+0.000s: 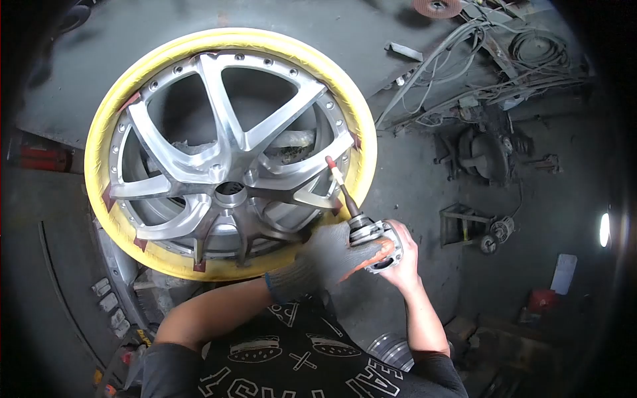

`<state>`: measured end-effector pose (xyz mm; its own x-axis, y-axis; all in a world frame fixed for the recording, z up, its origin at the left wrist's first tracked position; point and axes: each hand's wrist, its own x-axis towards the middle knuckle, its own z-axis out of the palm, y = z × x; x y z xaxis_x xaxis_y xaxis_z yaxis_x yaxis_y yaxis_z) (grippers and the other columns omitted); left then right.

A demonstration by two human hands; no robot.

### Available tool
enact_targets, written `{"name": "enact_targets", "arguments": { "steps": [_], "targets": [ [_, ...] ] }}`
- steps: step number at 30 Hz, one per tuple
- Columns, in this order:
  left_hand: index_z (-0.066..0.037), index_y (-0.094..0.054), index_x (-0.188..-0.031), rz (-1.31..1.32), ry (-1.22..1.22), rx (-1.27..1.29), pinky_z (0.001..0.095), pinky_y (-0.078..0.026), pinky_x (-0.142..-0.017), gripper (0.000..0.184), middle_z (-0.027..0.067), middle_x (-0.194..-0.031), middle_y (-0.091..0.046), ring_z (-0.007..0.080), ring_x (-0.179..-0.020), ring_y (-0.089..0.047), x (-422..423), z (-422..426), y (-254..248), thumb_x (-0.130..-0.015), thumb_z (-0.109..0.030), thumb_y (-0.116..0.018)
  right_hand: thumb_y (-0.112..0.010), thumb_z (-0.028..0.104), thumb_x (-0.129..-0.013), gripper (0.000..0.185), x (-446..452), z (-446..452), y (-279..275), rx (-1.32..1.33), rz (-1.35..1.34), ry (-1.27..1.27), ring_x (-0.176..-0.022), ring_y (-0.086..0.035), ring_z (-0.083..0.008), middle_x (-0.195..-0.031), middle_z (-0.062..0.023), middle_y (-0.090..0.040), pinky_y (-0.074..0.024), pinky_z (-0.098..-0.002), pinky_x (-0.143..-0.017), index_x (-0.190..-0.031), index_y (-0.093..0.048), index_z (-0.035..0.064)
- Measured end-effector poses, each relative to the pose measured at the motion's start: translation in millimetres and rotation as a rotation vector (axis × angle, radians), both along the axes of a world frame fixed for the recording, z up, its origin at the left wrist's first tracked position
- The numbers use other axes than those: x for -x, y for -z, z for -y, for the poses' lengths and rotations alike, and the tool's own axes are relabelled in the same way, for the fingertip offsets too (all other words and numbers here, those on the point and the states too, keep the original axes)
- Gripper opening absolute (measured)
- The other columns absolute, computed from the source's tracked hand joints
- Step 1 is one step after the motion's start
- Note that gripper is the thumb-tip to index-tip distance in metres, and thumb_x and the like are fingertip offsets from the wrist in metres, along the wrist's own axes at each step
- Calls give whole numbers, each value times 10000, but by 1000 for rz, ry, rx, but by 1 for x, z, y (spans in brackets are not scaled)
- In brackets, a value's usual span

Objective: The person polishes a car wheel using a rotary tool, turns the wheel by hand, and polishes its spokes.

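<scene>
A silver multi-spoke car wheel (231,142) faces me, its outer lip covered in yellow tape (103,132). Dark red tape patches (199,266) sit at the spoke ends. My right hand (403,262), bare, wraps round the metal body of a straight grinder (371,233). Its long dark neck runs up and left to a white and red tip (333,168), which overlaps the wheel's right spoke in view; whether it touches is unclear. My left hand (325,260), in a grey glove with orange on it, closes on the grinder's body from the left, slightly blurred.
Cables and hoses (464,46) lie tangled at the upper right, near a brown disc (438,6). A dark machine (484,152) and a small metal stand (461,224) are on the right. Another metal wheel (393,350) sits below my right forearm. A thin hose (56,285) curves at left.
</scene>
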<state>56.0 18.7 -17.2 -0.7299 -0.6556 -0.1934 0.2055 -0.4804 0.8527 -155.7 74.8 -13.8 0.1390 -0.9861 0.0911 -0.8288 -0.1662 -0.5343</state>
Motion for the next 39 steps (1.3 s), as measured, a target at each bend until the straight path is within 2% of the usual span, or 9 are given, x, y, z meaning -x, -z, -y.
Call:
{"name": "enact_targets", "arguments": {
  "steps": [1, 4, 9, 11, 28, 31, 35, 37, 39],
  "targets": [
    [-105, -581, -780, 53, 41, -123, 223, -350, -457, 384, -57, -592, -487, 40, -509, -435, -8, -3, -6, -857, -427, -776, -856, 175, -568, 613, -5, -4, 1, -8, 16, -9, -1025, -659, -346, -1110, -176, -653, -517, -403, -914, -1106, -617, 3],
    [-92, -586, -780, 275, 67, -46, 234, -358, -442, 412, -32, -586, -532, 48, -481, -458, -25, -17, 2, -846, -453, -773, -860, 165, -568, 623, -23, -16, 3, -19, 25, -31, -1041, -646, -357, -1112, -175, -649, -510, -416, -924, -1116, -609, 7],
    [-54, -605, -791, 258, 58, 18, 252, -380, -463, 410, -13, -600, -564, 50, -506, -482, -52, -32, 14, -849, -425, -768, -864, 165, -580, 644, -51, -35, 13, -31, 15, -36, -1049, -627, -368, -1109, -173, -642, -493, -445, -939, -1143, -594, 9],
    [-8, -675, -936, 268, 27, 114, 348, -519, -631, 523, 117, -713, -670, 178, -629, -628, -64, -37, 22, -839, -519, -740, -868, 168, -587, 647, -64, -41, 19, 24, 10, -47, -1040, -626, -375, -1108, -171, -641, -495, -452, -931, -1150, -589, 11],
    [47, -674, -974, 346, 87, 74, 347, -515, -662, 510, 171, -763, -686, 148, -675, -629, -143, -37, 43, -829, -433, -763, -877, 231, -598, 694, -152, -58, 44, 60, -35, 37, -1051, -611, -388, -1126, -200, -623, -486, -467, -944, -1173, -567, -4],
    [27, -667, -979, 149, 10, -57, 340, -514, -673, 487, 142, -777, -686, 138, -696, -624, -135, -34, 26, -842, -432, -757, -884, 250, -608, 687, -142, -57, 32, 104, 0, 47, -1045, -618, -381, -1120, -200, -627, -492, -461, -937, -1163, -573, -9],
    [17, -641, -971, 111, 105, 197, 301, -511, -674, 391, 55, -836, -679, 108, -750, -612, -117, -18, 6, -862, -332, -779, -902, 294, -587, 715, -119, -52, 1, 75, 31, 105, -1014, -630, -384, -1093, -196, -645, -496, -472, -919, -1146, -588, -21],
    [-2, -629, -991, -326, 59, -274, 262, -500, -654, 279, 33, -867, -657, 95, -760, -599, -92, -23, 13, -875, -211, -774, -916, 286, -573, 716, -107, -49, -12, 43, 18, 137, -1005, -639, -367, -1091, -191, -653, -506, -453, -916, -1137, -598, -21],
    [-42, -603, -1022, -428, 104, -478, 211, -464, -617, 223, 21, -882, -622, 55, -769, -567, -74, -20, 7, -893, -152, -748, -908, 262, -572, 697, -92, -42, -20, 61, 8, 128, -985, -648, -359, -1079, -188, -659, -514, -441, -903, -1130, -601, -21]
  ]
}}
